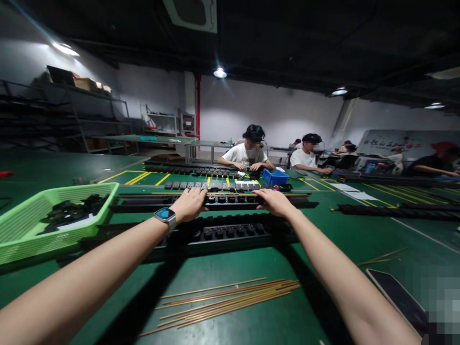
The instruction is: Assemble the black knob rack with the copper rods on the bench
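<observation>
A long black rail (230, 206) lies across the green table in front of me, a thin brass-coloured rod (237, 193) running along its far side. My left hand (189, 203), with a watch (165, 214) on the wrist, grips the rail left of its middle, fingers over the far side and thumb on the near side. Farther right, my right hand (276, 201) holds the same rail in a like way. Whether the fingertips also press the rod is hidden. Closer to me is a second black rail (230, 242) bearing a row of round black parts.
At left stands a green basket (108, 201) with black parts. Loose brass-coloured rods (230, 299) lie near me, a phone (395, 297) at lower right. Beyond the rail are black blocks (179, 185) and a blue bin (275, 177). Co-workers (244, 154) sit opposite.
</observation>
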Available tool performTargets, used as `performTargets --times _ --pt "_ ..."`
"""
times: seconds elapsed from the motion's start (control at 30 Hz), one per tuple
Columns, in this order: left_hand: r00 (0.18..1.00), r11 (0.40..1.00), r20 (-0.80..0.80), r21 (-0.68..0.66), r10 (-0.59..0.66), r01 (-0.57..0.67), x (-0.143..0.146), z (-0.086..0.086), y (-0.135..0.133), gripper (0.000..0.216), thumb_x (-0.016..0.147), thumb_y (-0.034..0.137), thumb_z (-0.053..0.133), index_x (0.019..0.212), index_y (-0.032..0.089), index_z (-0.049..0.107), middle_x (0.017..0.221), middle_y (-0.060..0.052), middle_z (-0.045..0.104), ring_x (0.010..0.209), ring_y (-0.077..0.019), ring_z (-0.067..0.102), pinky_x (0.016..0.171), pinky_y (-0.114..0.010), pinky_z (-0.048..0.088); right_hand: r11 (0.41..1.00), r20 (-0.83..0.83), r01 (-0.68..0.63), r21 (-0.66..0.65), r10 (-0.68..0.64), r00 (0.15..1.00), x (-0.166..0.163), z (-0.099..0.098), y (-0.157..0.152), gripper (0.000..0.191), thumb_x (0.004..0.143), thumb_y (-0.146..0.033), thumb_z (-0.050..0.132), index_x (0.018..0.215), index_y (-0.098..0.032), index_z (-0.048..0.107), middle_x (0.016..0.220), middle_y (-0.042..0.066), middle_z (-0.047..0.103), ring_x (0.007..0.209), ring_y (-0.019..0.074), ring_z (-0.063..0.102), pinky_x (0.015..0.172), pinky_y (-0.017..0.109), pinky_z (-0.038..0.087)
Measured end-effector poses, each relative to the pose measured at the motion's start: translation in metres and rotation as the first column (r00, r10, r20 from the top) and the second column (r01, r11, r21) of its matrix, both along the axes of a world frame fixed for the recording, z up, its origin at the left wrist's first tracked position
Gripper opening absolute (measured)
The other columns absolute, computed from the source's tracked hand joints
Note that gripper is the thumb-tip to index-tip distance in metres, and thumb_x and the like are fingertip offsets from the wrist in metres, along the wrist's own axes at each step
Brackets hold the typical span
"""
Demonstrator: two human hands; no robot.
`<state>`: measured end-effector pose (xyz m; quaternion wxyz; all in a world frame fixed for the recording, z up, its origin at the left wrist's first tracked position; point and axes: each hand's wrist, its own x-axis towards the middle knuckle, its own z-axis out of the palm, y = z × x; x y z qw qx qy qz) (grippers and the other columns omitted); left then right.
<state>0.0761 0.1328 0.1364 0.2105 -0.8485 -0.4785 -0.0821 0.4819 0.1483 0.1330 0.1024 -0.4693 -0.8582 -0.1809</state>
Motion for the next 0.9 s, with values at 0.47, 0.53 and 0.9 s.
performTargets --times 0.47,0.53,0.9 --pt "0.992 0.938 -0.072 -0.325 0.101 -0.120 -0.017 -0.045 0.076 0.059 0.098 0.054 0.062 0.143 0.017 0.053 0.140 -0.024 0.063 0.130 -0.0393 0.061 0.105 -0.051 0.049 0.946 -0.050 -0.041 -0.321 0.027 0.998 -0.019 -0.051 0.094 0.078 0.095 -0.056 0.077 0.164 -0.037 0.046 0.157 0.009 0.063 0.138 0.0350 0.064 0.111 0.043 0.051" --pt "0.991 0.921 -0.079 -0.368 0.110 -0.132 -0.019 -0.051 0.084 0.059 0.097 0.055 0.062 0.142 0.018 0.053 0.140 -0.023 0.063 0.132 -0.0391 0.060 0.106 -0.051 0.049 0.937 -0.062 -0.039 -0.346 0.018 0.998 -0.020 -0.059 0.103 0.079 0.094 -0.058 0.078 0.164 -0.039 0.047 0.158 0.007 0.062 0.139 0.0352 0.063 0.112 0.044 0.051" --pt "0.984 0.804 -0.083 -0.569 0.157 -0.176 -0.022 -0.067 0.106 0.079 0.094 0.065 0.056 0.160 0.023 0.041 0.159 -0.023 0.052 0.146 -0.0402 0.052 0.116 -0.058 0.043 0.826 -0.092 -0.043 -0.562 -0.010 0.996 -0.022 -0.087 0.130 0.081 0.095 -0.065 0.071 0.166 -0.037 0.045 0.166 0.006 0.053 0.149 0.0340 0.055 0.121 0.046 0.046"
